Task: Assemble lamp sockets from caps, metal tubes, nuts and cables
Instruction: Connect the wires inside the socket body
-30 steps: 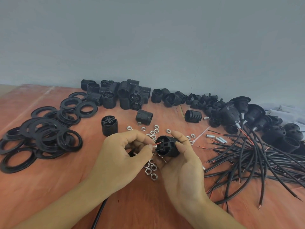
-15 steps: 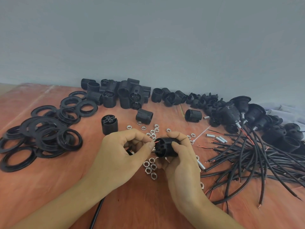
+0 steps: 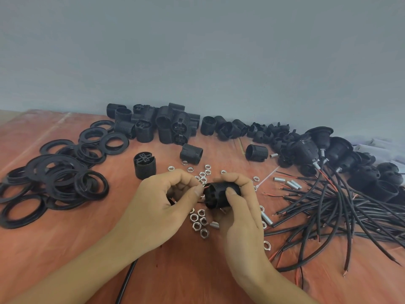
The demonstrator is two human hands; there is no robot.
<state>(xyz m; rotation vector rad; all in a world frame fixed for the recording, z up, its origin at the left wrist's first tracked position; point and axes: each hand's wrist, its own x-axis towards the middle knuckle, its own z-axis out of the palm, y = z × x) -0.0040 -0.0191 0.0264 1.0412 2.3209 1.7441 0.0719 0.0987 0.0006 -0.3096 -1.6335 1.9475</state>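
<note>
**A:** While the socket body (image 3: 219, 195) is gripped on its side in the right hand (image 3: 238, 218), thumb in front and fingers curled over the top, its slotted end is turned toward the left hand (image 3: 162, 207). That way the terminals can be reached, it would seem.

**B:** And a red wire (image 3: 206, 188) is pinched at that slotted face, between left thumb and forefinger. It looks to be on its way into the socket body. Whether it is seated cannot be told.

**A:** A black cable (image 3: 126, 279) is seen running out below the left hand, toward the near side of the table (image 3: 65, 249). The socket body is held just above the surface, presumably so it can be turned freely.

**B:** Supplies are laid within reach. Loose nuts (image 3: 200, 222) are scattered just beneath and behind the socket body. Metal tubes (image 3: 289, 183) lie to its right, beside the cable bundle (image 3: 328, 207).

**A:** Rings (image 3: 61, 181) are heaped well to its left, and spare bodies (image 3: 157, 126) are stacked behind it, by the wall.

**B:** Finished sockets (image 3: 306, 150) are parked behind it to the right, cables already attached. Wiring is judged to be the step in hand, and a slipped strand is the risk.
</note>
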